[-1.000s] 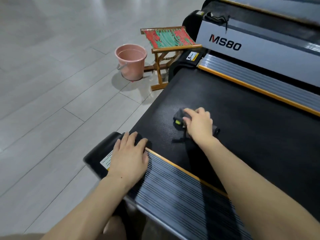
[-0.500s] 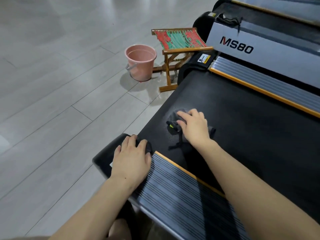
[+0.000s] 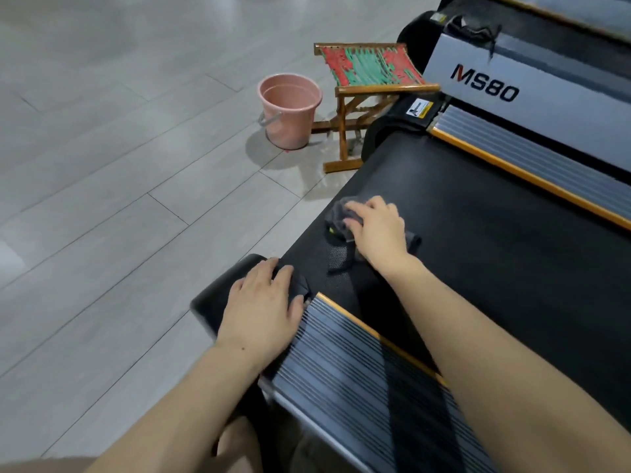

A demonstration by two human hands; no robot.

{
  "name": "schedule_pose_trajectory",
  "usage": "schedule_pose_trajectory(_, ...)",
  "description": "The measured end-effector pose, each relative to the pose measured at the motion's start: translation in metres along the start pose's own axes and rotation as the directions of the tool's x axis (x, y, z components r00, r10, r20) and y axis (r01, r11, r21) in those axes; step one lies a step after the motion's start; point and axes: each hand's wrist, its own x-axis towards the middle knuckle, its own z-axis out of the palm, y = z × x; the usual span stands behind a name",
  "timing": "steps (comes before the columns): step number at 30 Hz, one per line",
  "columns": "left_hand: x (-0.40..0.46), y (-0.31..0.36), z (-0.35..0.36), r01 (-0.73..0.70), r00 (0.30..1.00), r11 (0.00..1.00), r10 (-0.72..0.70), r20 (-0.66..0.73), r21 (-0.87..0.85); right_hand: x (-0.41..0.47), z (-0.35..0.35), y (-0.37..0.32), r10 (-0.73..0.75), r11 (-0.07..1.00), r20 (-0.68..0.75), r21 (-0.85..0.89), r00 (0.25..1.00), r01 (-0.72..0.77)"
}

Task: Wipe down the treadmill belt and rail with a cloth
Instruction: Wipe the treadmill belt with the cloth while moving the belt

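Pink bucket [image 3: 290, 110] beside wooden folding stool [image 3: 368, 80] on grey plank floor [image 3: 102, 165].

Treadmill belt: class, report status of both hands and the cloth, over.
Right hand pressing dark cloth flat on belt. Left hand resting open on near rail end. Nothing in the way.

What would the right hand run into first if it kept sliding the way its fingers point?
Probably nothing on the belt: the right hand, pressing the cloth, points toward the belt's rear edge. Beyond it lies bare floor; the pink bucket looks further along.
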Motion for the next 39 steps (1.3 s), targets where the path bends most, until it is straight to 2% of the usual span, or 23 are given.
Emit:
schedule_pose_trajectory(2,0.005,0.000,-0.002,0.030,0.999,0.997,-0.031,-0.008,-0.078,0.003,0.002,-0.010,0.069,0.998,-0.019,0.001,0.997,-0.069)
schedule_pose_trajectory(4,0.010,0.000,-0.006,0.054,0.998,0.987,-0.057,-0.015,-0.149,-0.016,-0.001,-0.016,-0.057,0.997,0.040,0.059,0.998,0.055)
schedule_pose_trajectory(7,0.013,-0.003,-0.005,0.029,1.000,0.997,-0.029,-0.001,-0.068,-0.069,-0.005,-0.020,-0.332,0.938,0.129,0.149,0.935,0.312)
schedule_pose_trajectory(11,0.008,-0.002,-0.002,0.010,1.000,0.999,-0.009,0.008,-0.031,-0.062,-0.008,-0.018,-0.413,0.910,0.133,0.099,0.901,0.402)
schedule_pose_trajectory(13,0.010,-0.003,0.000,0.009,1.000,0.999,-0.008,0.012,-0.031,-0.030,-0.003,-0.026,-0.348,0.938,0.112,0.040,0.931,0.346)
schedule_pose_trajectory(15,0.010,-0.004,0.000,0.012,1.000,1.000,-0.012,0.012,-0.024,-0.002,0.008,-0.038,-0.211,0.977,0.071,-0.005,0.975,0.212)
schedule_pose_trajectory(17,0.011,-0.003,-0.001,0.011,1.000,1.000,-0.011,0.008,-0.029,0.008,0.016,-0.049,-0.104,0.994,0.053,-0.010,0.993,0.105)
schedule_pose_trajectory(18,0.012,-0.003,-0.002,0.015,1.000,0.999,-0.015,0.008,-0.035,0.006,0.017,-0.051,-0.095,0.995,0.056,0.008,0.994,0.095)
schedule_pose_trajectory(24,0.014,-0.003,-0.001,0.026,1.000,0.998,-0.027,-0.010,-0.055,-0.079,-0.006,-0.025,-0.273,0.947,0.056,0.188,0.960,0.259)
schedule_pose_trajectory(26,0.012,-0.001,0.000,0.018,1.000,0.998,-0.019,-0.025,-0.066,-0.085,-0.006,-0.019,-0.281,0.949,0.040,0.161,0.959,0.272)
schedule_pose_trajectory(29,0.008,-0.002,0.001,0.012,1.000,0.998,-0.013,-0.012,-0.059,-0.041,0.001,-0.018,-0.282,0.958,0.020,0.052,0.959,0.280)
schedule_pose_trajectory(31,0.007,-0.004,0.002,0.027,1.000,0.998,-0.027,-0.003,-0.065,0.000,0.007,-0.010,-0.170,0.985,-0.029,-0.033,0.985,0.170)
schedule_pose_trajectory(33,0.008,-0.004,0.002,0.022,1.000,0.998,-0.022,-0.007,-0.058,0.038,0.007,0.003,0.074,0.995,-0.062,-0.058,0.995,-0.078)
schedule_pose_trajectory(35,0.011,-0.003,0.001,0.025,1.000,0.999,-0.026,-0.013,-0.048,0.055,0.006,0.005,0.269,0.962,-0.049,-0.031,0.962,-0.271)
schedule_pose_trajectory(37,0.014,-0.002,0.000,0.041,0.999,0.998,-0.042,-0.019,-0.053,0.047,0.005,-0.003,0.270,0.963,-0.029,-0.016,0.962,-0.271)
schedule_pose_trajectory(39,0.016,-0.001,0.000,0.048,0.999,0.998,-0.049,-0.018,-0.039,0.020,0.006,-0.012,0.131,0.991,-0.018,0.025,0.991,-0.130)
